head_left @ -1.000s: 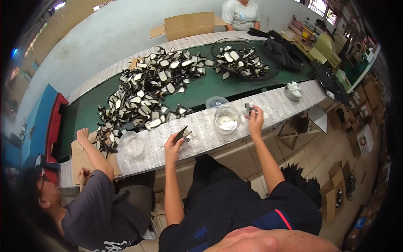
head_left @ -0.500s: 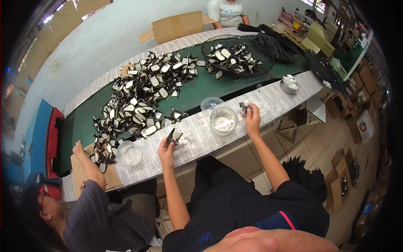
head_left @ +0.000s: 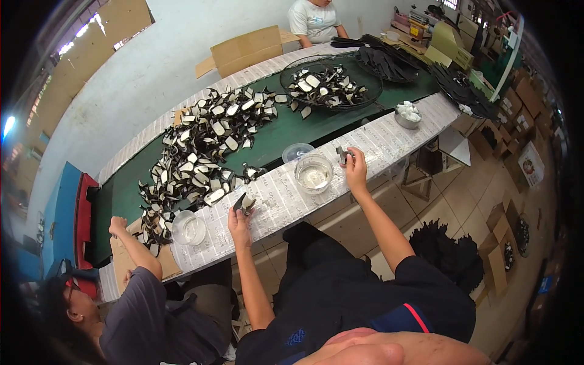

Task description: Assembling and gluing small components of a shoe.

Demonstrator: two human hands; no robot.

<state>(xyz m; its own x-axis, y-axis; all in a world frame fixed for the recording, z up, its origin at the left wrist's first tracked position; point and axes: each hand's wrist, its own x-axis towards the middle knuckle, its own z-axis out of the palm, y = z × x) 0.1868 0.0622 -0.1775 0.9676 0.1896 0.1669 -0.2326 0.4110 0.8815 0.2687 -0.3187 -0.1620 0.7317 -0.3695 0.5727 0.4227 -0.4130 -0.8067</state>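
Note:
My left hand (head_left: 239, 224) is closed round a small black piece with a pale face (head_left: 244, 204), held over the front edge of the covered table. To the right, my right hand (head_left: 356, 168) grips a small dark grey block-like object (head_left: 342, 153) whose kind I cannot make out. Just left of that hand stands a clear round tub (head_left: 314, 188), with a clear lid (head_left: 297, 150) behind it. A large heap of similar black-and-white pieces (head_left: 204, 164) covers the green surface beyond my left hand.
A round black-rimmed net (head_left: 331, 107) holds more pieces. A small bowl of white bits (head_left: 407, 115) stands at the right. A second clear tub (head_left: 189, 230) sits beside a co-worker's arm (head_left: 139, 249) on the left. Another person (head_left: 314, 21) is across the table.
The view has shifted slightly, so the table's far things sit a little further left. Both hands keep hold of their pieces in nearly the same places over the table.

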